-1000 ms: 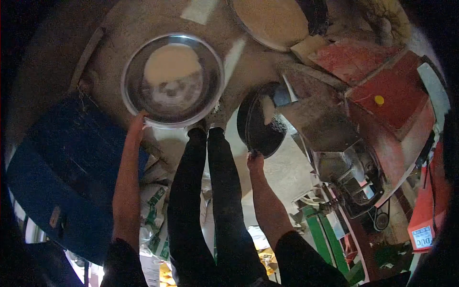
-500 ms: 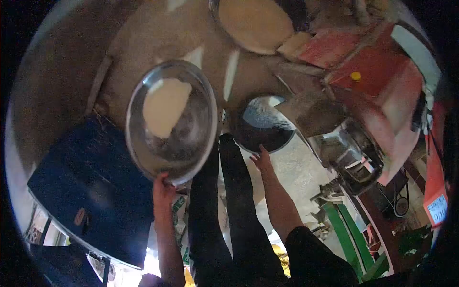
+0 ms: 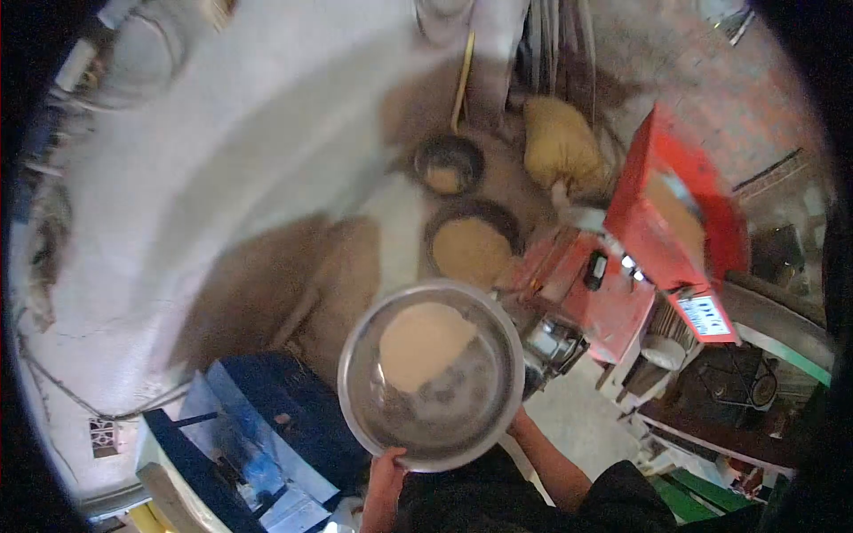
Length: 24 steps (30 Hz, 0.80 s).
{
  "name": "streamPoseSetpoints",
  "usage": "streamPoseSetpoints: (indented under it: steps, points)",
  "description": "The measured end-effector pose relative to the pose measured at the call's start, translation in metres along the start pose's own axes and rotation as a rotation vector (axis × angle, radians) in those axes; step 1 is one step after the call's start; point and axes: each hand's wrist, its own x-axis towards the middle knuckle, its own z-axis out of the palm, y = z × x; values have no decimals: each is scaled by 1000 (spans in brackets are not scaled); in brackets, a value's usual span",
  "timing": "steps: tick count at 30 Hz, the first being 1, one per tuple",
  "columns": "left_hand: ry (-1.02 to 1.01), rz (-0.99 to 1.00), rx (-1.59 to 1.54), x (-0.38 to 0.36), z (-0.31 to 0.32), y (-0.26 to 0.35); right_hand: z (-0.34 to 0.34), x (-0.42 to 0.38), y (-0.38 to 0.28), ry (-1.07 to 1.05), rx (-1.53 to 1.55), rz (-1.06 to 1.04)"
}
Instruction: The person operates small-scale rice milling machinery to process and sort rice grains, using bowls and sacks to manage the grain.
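Note:
A wide, shiny metal basin [image 3: 493, 435] is held up in front of my body, with a heap of pale, flour-like or fine grain material [image 3: 425, 342] on its far left side. My left hand [image 3: 388, 464] grips the near left rim, thumb over the edge. At the near right rim is my right hand [image 3: 518, 421], closed against the basin, its fingers mostly hidden beneath. Beyond the basin stands a dark tub [image 3: 511, 222] filled with tan material, and a smaller dark bucket [image 3: 425, 158] holds a little of the same.
A red machine with a hopper [image 3: 644, 178] stands on the right, a clear-sided box [image 3: 553, 342] near its base. A dark blue panelled object [image 3: 302, 400] sits at left. A full yellow sack [image 3: 560, 142] is at the back. Green bars [image 3: 689, 497] lie low right.
The basin has risen toward me and moved right. My right hand has gone from beside the dark round vessel to the basin's right rim. The view has tilted up, showing more wall and room.

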Motion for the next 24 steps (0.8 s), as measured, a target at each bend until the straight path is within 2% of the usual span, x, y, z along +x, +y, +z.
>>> streamPoseSetpoints:
  steps: [2,4,6,7,8,9,11,12,13,14,16,17,18,20,21,24]
  points:
    - [-20,-514,-1008,-7,-2,-14,36,-30,-37,-23,47,-66]
    - [25,-295,-855,-26,-25,-2,67,-55,-63,-30,107,-116]
    - [92,-451,-880,-38,-70,85,94,-78,-86,-45,150,-172]
    - [118,-419,-828,-43,-80,85,106,-87,-97,-61,160,-194]
    - [153,-403,-609,-45,-97,98,117,-95,-107,-67,179,-219]
    - [260,-223,-650,-52,-108,112,128,-105,-114,-74,190,-241]
    - [342,-106,-745,-68,-137,125,153,-120,-125,-96,212,-262]
    - [355,-114,-739,-78,-153,132,166,-126,-129,-108,216,-261]
    - [443,-96,-927,-86,-167,140,180,-130,-132,-114,194,-260]
    - [535,-80,-1117,-98,-178,141,195,-132,-133,-126,176,-253]
    - [545,-85,-1130,-122,-209,119,223,-132,-129,-87,10,-193]
    - [614,-55,-1134,-136,-219,128,240,-127,-126,-184,-45,-215]
    - [705,-36,-1141,-148,-229,108,257,-129,-121,-239,-130,-276]
    - [880,-24,-1101,-181,-247,101,292,-117,-102,-390,-47,-144]
    - [1075,29,-966,-196,-252,72,310,-120,-92,-405,-61,-120]
    - [1460,66,-544,-258,-266,30,383,-134,-64,-534,-307,-123]
